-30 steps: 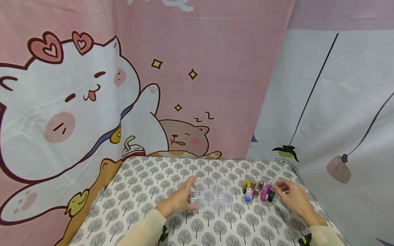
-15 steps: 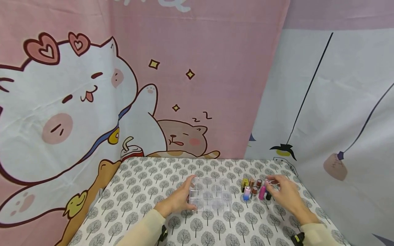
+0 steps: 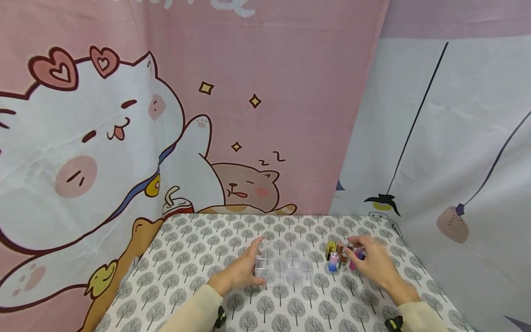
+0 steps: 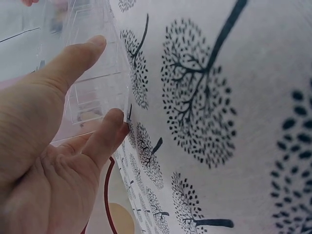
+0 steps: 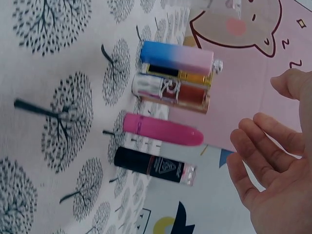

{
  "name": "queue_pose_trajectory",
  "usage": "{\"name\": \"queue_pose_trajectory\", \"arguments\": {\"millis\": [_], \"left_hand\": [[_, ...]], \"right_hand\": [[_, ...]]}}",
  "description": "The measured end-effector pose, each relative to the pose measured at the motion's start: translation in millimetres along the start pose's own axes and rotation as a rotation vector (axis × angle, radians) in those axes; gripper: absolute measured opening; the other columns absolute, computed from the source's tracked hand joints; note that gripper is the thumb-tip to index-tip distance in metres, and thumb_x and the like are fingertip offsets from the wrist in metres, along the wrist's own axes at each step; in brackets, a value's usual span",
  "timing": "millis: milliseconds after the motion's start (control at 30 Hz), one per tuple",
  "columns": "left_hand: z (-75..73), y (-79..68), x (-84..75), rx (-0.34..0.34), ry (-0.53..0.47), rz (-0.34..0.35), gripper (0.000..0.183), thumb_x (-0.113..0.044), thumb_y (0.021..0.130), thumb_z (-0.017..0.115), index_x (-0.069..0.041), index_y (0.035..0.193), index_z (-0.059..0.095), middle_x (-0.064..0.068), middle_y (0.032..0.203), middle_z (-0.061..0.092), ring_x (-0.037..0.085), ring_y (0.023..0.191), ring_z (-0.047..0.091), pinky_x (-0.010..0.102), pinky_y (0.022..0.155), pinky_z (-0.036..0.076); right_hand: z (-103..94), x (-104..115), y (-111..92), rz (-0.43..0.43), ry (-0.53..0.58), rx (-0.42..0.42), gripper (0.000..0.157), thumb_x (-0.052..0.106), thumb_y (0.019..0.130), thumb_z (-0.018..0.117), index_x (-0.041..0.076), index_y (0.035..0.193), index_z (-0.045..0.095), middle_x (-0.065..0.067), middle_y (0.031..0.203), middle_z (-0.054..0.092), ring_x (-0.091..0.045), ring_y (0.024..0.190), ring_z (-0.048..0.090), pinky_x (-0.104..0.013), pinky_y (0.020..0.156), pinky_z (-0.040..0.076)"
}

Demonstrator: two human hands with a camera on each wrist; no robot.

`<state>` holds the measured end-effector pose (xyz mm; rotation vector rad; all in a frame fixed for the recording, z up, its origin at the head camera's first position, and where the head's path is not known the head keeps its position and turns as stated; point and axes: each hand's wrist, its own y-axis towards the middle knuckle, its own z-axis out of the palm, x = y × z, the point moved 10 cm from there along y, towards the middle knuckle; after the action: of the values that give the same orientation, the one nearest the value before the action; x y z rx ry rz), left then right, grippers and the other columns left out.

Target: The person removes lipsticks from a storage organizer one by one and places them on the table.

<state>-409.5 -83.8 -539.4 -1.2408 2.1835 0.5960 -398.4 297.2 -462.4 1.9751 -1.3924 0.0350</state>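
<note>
A clear divided organizer box [image 3: 286, 266] stands on the tree-print cloth. My left hand [image 3: 238, 272] holds its left end between thumb and fingers, the thumb [image 4: 80, 57] on the near side. To the right, my right hand [image 3: 375, 263] is just above a cluster of lipsticks, holding nothing visible, its fingers slightly bent. In the right wrist view stand a blue-to-pink lipstick [image 5: 178, 57], a clear tube with a reddish-brown part [image 5: 191, 94], a pink tube [image 5: 163, 130] and a black tube [image 5: 151, 163]. The hand partly covers the cluster in the head view.
A yellow-and-black lipstick [image 3: 330, 249] is at the cluster's back left. The tree-print tablecloth [image 3: 265, 309] covers the table. Behind it hangs a pink cartoon curtain [image 3: 307, 115], with a pale curtain [image 3: 415, 115] on the right.
My right hand has moved left over the lipstick cluster, from beside the black tube. The left hand and the clear box have stayed in place.
</note>
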Motion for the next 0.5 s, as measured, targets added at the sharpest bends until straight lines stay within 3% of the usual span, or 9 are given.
{"name": "queue_pose_trajectory", "arguments": {"millis": [133, 267, 433, 500], "left_hand": [[1.3, -2.3, 2.0, -0.003, 0.003, 0.003, 0.147, -0.027, 0.088, 0.104, -0.030, 0.188, -0.003, 0.024, 0.171, 0.056, 0.047, 0.142, 0.069, 0.066, 0.124, 0.060], [-1.9, -4.8, 4.6, -0.018, -0.010, -0.003, 0.148, -0.026, 0.088, 0.104, -0.034, 0.188, -0.006, 0.028, 0.175, 0.051, 0.050, 0.151, 0.064, 0.070, 0.127, 0.056], [-4.1, -8.1, 6.7, -0.020, -0.004, -0.009, 0.150, -0.035, 0.089, 0.104, -0.037, 0.187, -0.010, 0.034, 0.186, 0.033, 0.054, 0.153, 0.062, 0.070, 0.127, 0.056], [-6.0, -9.0, 6.4, -0.026, -0.002, -0.008, 0.150, -0.041, 0.089, 0.103, -0.038, 0.188, -0.010, 0.035, 0.188, 0.025, 0.057, 0.155, 0.059, 0.072, 0.128, 0.054]], "right_hand": [[6.4, 10.6, -1.8, -0.007, 0.016, 0.011, 0.045, 0.021, 0.101, 0.092, 0.001, 0.139, 0.076, -0.014, 0.119, 0.082, -0.014, 0.090, 0.072, -0.027, 0.074, 0.064], [16.4, 20.4, 0.3, -0.013, 0.032, 0.050, 0.049, 0.024, 0.103, 0.090, 0.002, 0.144, 0.073, -0.014, 0.123, 0.081, -0.006, 0.085, 0.065, -0.021, 0.072, 0.060], [27.5, 29.4, -0.7, -0.026, 0.029, 0.092, 0.055, 0.028, 0.104, 0.090, 0.001, 0.148, 0.071, -0.017, 0.134, 0.078, -0.007, 0.085, 0.063, -0.022, 0.070, 0.059], [29.8, 32.6, -1.6, -0.041, 0.005, 0.092, 0.057, 0.032, 0.104, 0.090, 0.002, 0.149, 0.071, -0.019, 0.141, 0.076, -0.013, 0.090, 0.067, -0.028, 0.077, 0.064]]}}
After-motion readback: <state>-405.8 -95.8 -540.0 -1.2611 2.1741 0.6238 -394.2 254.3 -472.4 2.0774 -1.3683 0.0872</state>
